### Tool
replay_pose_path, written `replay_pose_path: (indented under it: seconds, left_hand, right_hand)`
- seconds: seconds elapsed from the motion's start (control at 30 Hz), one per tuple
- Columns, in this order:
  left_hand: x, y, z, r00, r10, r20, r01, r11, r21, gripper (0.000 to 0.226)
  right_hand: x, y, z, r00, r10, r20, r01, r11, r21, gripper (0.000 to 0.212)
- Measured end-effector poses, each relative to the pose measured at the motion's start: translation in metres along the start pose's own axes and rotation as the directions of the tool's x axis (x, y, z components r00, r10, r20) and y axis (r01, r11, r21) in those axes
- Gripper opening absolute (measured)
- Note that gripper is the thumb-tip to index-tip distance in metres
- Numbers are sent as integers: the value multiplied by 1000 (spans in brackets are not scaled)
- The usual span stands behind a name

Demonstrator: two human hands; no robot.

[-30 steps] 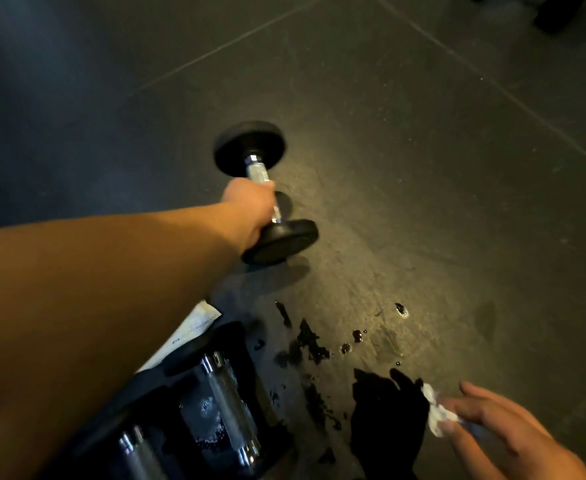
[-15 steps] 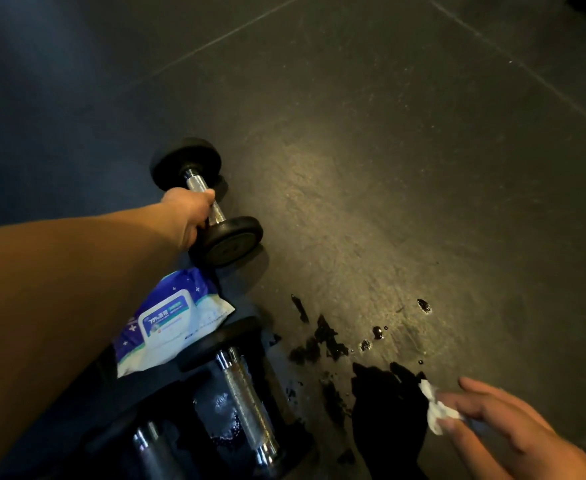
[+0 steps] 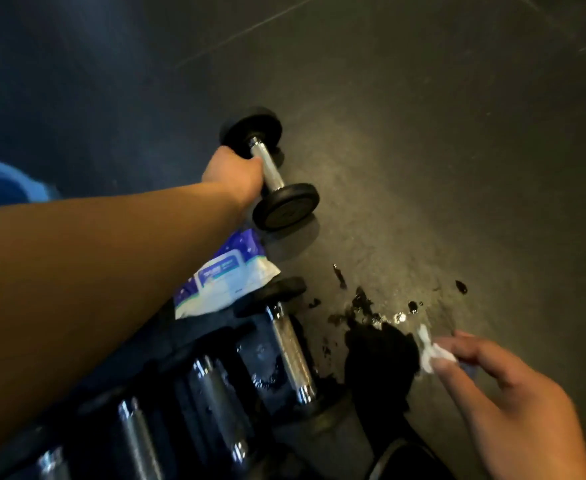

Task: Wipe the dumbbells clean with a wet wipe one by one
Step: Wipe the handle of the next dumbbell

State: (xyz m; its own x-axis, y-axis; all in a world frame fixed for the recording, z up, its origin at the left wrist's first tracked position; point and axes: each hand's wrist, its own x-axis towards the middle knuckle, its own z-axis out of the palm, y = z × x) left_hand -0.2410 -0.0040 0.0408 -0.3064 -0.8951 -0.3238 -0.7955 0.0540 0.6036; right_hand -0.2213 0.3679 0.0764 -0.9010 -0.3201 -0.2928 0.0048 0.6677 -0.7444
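Several dumbbells (image 3: 215, 396) in a row on the floor, lower left, chrome handles glinting, wet patches between them; whether these are wiped or waiting cannot be told. Beside them, one blue-and-white wipe packet (image 3: 225, 278), flat on the floor, partly under the outstretched forearm. Left hand (image 3: 236, 174): fingers curled round the chrome handle of a single black dumbbell (image 3: 270, 171), held apart from the row, toward the middle of the floor. Dark wet splashes (image 3: 364, 303) on the floor right of the row. Right hand (image 3: 513, 407), lower right: fingers loosely extended, fingertips pinching a small crumpled wet wipe (image 3: 430, 351), well apart from the held dumbbell. Judgement: task mid-course; this dumbbell either just wiped or about to be; remainder uncertain.
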Motion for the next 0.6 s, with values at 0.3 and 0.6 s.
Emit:
replay_pose_path:
  seconds: [0.3,0.6]
  left_hand:
    - [-164,-92,-35,988,-151,-25,145,978,-152,35]
    - [-217,-133,31,852,-449,268,510,827,-236,52]
  right_hand:
    - [-40,-45,12,990,-24,139,-7,975,223,15]
    - [-60,-19,8,988,118,99,-147,908,392,14]
